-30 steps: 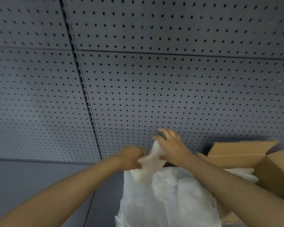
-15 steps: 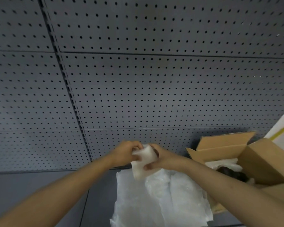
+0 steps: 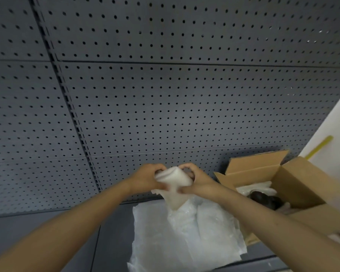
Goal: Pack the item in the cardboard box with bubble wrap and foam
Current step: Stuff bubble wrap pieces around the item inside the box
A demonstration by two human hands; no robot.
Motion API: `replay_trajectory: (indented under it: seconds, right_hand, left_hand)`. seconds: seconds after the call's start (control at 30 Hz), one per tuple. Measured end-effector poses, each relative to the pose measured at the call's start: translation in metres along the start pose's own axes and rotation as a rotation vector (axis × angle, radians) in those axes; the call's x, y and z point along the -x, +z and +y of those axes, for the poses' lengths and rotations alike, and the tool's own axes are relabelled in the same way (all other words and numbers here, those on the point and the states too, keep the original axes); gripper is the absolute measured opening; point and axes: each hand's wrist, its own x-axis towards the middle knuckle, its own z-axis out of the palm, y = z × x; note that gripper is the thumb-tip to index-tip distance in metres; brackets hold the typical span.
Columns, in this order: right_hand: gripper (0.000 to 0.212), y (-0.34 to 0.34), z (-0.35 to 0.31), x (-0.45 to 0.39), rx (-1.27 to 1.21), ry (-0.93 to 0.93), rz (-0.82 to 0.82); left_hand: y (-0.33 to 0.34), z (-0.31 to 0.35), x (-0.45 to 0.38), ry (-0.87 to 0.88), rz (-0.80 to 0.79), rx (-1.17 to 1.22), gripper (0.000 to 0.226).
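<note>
Both hands, left hand [image 3: 147, 178] and right hand [image 3: 196, 180], pinch a folded foam sheet [image 3: 173, 183] above bubble wrap [image 3: 185, 232]; cardboard box [image 3: 302, 183] at desk's right edge. Risk: foam springs open if grip loosens.

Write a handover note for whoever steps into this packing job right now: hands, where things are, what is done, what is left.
Left hand and right hand: both grip a folded white foam sheet, held up in front of the pegboard wall.
Bubble wrap lies spread on the bench below the hands.
Cardboard box stands open at the right, flaps up, with a dark item inside on white padding.
Done: item is in the box.
Left: likely put the foam and bubble wrap in and close the flaps.
</note>
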Motion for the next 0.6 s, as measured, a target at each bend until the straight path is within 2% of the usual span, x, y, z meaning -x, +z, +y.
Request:
replay_trajectory:
  seconds: [0.1,0.2,0.3,0.4,0.6]
  right_hand:
    - [0.072,-0.016,0.001,0.006,-0.126,0.037,0.131]
    - [0.077,-0.031,0.005,0.013,-0.265,0.071,0.119]
    - [0.085,-0.043,0.009,0.021,-0.393,0.08,0.107]
    - [0.063,-0.06,0.013,0.032,-0.462,0.074,0.176]
    - [0.05,-0.118,0.028,0.056,-0.266,0.016,0.307]
  left_hand:
    - [0.003,0.007,-0.006,-0.056,0.093,0.235,0.038]
    - [0.01,0.022,-0.016,-0.076,0.168,0.45,0.042]
    - [0.021,0.04,-0.027,-0.06,0.141,0.571,0.045]
    - [0.036,0.055,-0.038,-0.041,0.101,0.626,0.048]
    - [0.074,0.096,-0.063,-0.007,0.01,0.535,0.058]
